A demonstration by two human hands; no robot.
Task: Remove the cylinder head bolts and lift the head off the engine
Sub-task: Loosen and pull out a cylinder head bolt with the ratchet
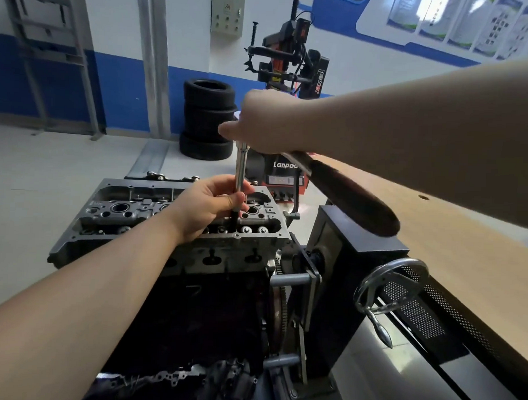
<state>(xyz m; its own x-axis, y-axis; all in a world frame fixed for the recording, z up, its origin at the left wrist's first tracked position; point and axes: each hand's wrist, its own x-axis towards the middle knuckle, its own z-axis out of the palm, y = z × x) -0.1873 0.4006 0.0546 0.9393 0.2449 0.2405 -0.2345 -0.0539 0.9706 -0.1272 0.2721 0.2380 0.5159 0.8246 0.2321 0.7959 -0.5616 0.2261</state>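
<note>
Nearest the camera, right of the grey cast-metal cylinder head (178,223), a chrome handwheel (392,286) sits on the black engine stand (357,248). Over the head's right end, the left hand (210,205) curls around the chrome extension bar (241,166) standing upright in it. Above, the right hand (267,122) grips the black-handled ratchet (347,192). Beyond the head stands a stack of black tyres (208,118).

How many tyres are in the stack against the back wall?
3, possibly more hidden. The tyres lie flat in one stack on the floor by the blue-striped wall: top, middle, bottom. The right hand covers the stack's right edge.
</note>
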